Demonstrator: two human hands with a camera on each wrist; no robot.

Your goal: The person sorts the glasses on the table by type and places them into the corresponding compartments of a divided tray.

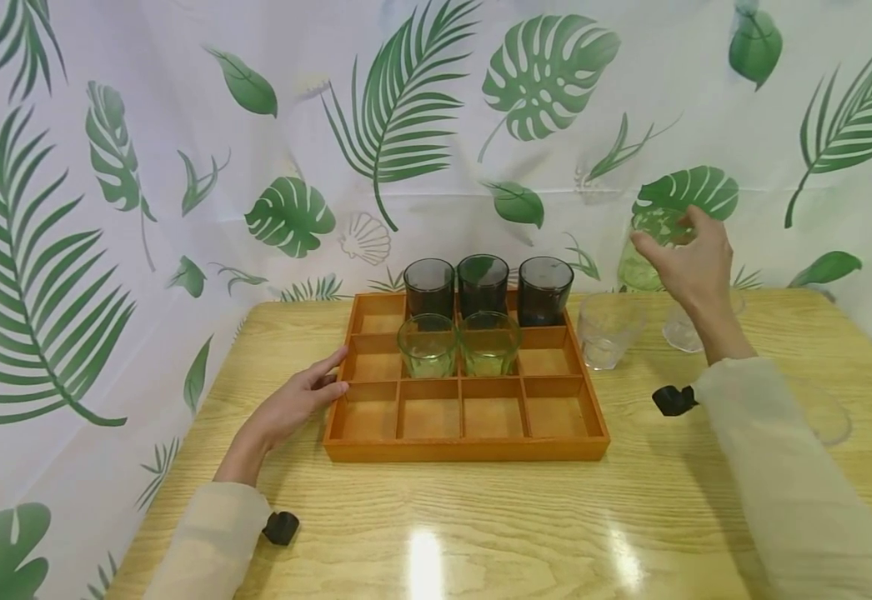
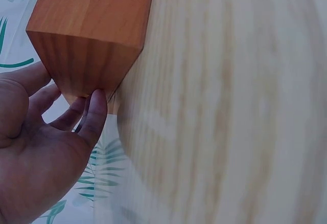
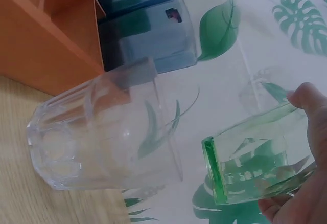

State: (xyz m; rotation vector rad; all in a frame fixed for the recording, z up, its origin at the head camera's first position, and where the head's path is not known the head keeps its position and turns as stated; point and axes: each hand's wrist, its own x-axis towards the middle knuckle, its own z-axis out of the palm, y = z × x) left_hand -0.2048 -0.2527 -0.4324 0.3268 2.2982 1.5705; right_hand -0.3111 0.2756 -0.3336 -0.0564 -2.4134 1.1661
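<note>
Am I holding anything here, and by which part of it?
Your right hand holds a green glass by its upper part, near the rim. Your left hand touches the left side of the wooden tray.

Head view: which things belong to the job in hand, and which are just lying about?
Job, apparently: divided tray, left hand touching it; green glass in right hand; tray's dark glasses and green tumblers; probably the clear glasses alongside.
Just surroundings: leaf-print cloth, table.

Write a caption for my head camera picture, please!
The right hand holds a green glass aloft; the left hand touches a wooden tray of three dark glasses and two green ones.
</note>
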